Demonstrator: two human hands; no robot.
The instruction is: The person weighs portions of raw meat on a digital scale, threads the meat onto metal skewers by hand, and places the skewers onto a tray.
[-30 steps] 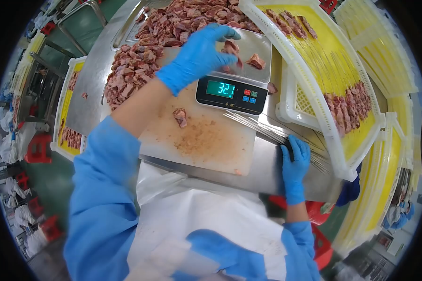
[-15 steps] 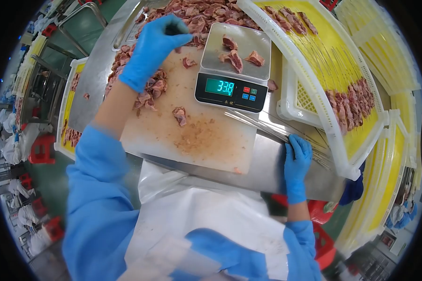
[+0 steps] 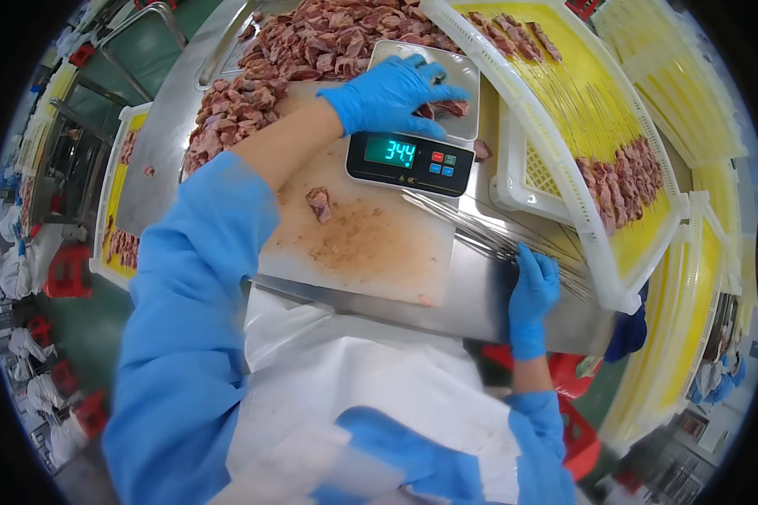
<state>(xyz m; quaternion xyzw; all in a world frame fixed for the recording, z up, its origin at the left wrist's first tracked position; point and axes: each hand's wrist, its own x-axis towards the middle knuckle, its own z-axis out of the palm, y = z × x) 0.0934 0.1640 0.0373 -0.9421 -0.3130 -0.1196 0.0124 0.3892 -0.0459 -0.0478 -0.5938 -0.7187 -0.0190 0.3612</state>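
My left hand [image 3: 396, 94] reaches across the digital scale [image 3: 408, 164] with its fingers spread around raw meat pieces [image 3: 451, 108] on the metal pan. Part of the meat is hidden under the hand. The green display reads about 34.4. My right hand [image 3: 534, 290] is low at the table's right side, its fingers curled at a bundle of thin metal skewers [image 3: 472, 231]; its inner grip is partly hidden. One loose piece of meat [image 3: 318, 204] lies on the stained white cutting board [image 3: 354, 252], in front of the scale.
Raw meat is heaped [image 3: 337, 38] behind the board, with more on its left. A white-rimmed yellow tray [image 3: 556, 93] at right holds skewered meat [image 3: 623, 181]. Beneath it is a white basket [image 3: 535, 198]. Stacked yellow trays [image 3: 682, 311] stand farther right.
My left hand has moved right from the meat heap to the scale pan and its fingers have spread. The display rose from about 33.8 to 34.4. My right hand has barely moved.
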